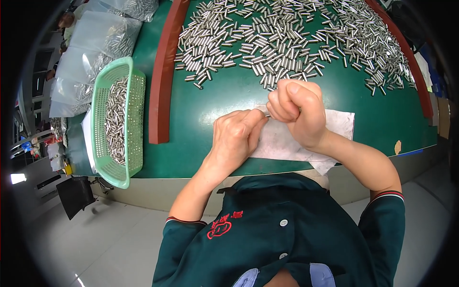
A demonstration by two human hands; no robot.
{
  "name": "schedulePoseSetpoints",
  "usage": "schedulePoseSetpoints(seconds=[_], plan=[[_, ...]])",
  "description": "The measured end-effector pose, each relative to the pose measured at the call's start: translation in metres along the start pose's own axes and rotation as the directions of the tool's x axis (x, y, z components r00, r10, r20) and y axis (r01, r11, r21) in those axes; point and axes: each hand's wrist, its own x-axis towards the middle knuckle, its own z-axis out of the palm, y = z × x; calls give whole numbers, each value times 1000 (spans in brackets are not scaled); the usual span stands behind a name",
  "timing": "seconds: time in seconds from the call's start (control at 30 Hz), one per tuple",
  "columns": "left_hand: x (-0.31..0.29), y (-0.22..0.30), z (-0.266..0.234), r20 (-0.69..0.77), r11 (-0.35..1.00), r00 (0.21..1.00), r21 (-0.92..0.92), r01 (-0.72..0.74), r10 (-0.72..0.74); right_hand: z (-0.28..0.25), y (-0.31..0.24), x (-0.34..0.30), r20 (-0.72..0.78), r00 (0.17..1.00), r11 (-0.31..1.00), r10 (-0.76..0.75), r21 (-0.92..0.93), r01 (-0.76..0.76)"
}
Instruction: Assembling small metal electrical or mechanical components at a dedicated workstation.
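Above a white cloth (284, 138) on the table, both my hands are closed and close together. My left hand (237, 131) pinches a small shiny metal piece (267, 115), most of which the fingers cover. That piece shows in the narrow gap between the hands and points toward my right fist. My right hand (302, 109) is curled with the thumb on top; whatever it grips is hidden inside the fingers. Just beyond the hands, many short silvery metal pins (272, 48) lie loose in a wide spread.
Red-brown bars (161, 95) flank the pins on the green table (205, 107). To the left stands a light green plastic basket (136, 115) with more pins inside. Clear plastic bags (91, 43) of pins lie behind it. The table's near edge runs before my body.
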Motion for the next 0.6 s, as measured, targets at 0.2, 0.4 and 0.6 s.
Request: schedulePoseSetpoints(seconds=[0.2,0.4,0.6], plan=[[-3,-2,1,-54,999,998,33,-36,37,-12,1,5,9,999,993,43,106,-43],[-6,-7,-16,317,-40,877,-945,325,-361,-12,-2,3,61,997,990,46,129,-53],[-8,-14,-18,383,-204,876,-920,334,-293,-12,-4,2,49,997,985,57,162,-64]])
